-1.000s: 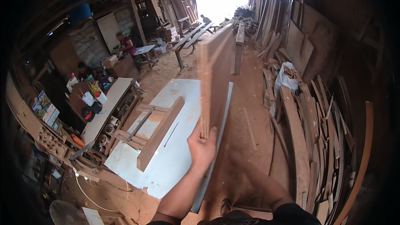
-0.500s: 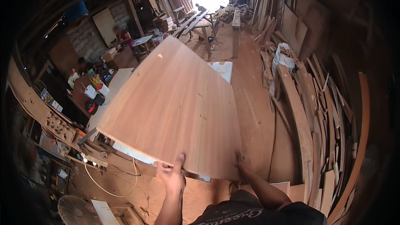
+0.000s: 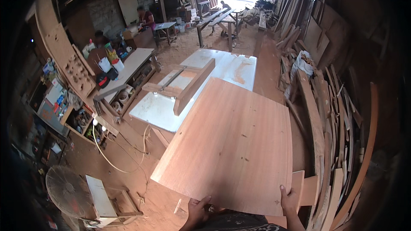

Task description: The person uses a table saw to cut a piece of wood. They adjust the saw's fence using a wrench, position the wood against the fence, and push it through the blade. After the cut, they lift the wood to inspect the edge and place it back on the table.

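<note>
A broad, flat wooden panel (image 3: 227,145) with light reddish grain and a few dark specks is held in front of my body. My left hand (image 3: 199,209) grips its near edge, thumb on top and fingers curled beneath. On the panel's right edge, near the close corner, my right hand (image 3: 289,202) is closed with its thumb over the face. Beyond the panel stands a white-topped worktable (image 3: 158,111), partly hidden by it. On that table lies a wooden frame jig (image 3: 195,87) with a thick beam and a crosspiece.
Stacked boards and offcuts (image 3: 329,115) line the right side. A fan (image 3: 68,192) and a small wooden stand (image 3: 122,201) are at lower left, with a pale hose (image 3: 100,149) on the floor. A cluttered bench (image 3: 135,62) stands left; two people are farther back.
The panel has come down and toward me to the right, uncovering the white table and the frame jig. Both hands still hold it, and the view has shifted left.
</note>
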Action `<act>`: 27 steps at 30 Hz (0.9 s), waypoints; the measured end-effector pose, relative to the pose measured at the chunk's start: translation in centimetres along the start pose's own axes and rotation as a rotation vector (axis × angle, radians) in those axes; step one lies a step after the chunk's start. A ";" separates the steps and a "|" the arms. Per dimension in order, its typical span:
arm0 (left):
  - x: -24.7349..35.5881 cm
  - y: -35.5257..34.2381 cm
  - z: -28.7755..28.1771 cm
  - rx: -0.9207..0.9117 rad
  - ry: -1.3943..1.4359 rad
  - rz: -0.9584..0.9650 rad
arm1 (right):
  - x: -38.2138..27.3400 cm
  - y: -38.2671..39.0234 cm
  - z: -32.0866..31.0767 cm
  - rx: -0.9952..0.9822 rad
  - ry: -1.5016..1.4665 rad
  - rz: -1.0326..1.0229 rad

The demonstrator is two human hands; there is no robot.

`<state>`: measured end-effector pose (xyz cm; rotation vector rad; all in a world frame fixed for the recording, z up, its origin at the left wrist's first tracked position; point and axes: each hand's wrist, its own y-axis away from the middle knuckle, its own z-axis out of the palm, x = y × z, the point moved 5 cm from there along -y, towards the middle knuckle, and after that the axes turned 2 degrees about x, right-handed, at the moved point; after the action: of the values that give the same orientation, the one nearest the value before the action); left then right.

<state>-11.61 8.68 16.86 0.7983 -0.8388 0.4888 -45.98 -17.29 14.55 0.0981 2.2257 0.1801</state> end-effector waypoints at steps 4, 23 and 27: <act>-2.9 3.2 -3.1 -0.005 0.284 -0.333 | -2.0 2.3 -3.6 -0.036 0.067 -0.075; 6.4 -1.4 -10.0 -0.525 -1.070 -0.197 | -9.9 4.9 1.6 -0.375 -0.323 0.062; 16.8 -4.1 -2.0 -0.477 -1.079 0.082 | -10.0 2.7 1.5 -0.320 -0.254 0.094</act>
<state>1.91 8.95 27.82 0.5437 -1.9027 -0.1351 -38.64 -15.87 21.86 0.0478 1.9152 0.5424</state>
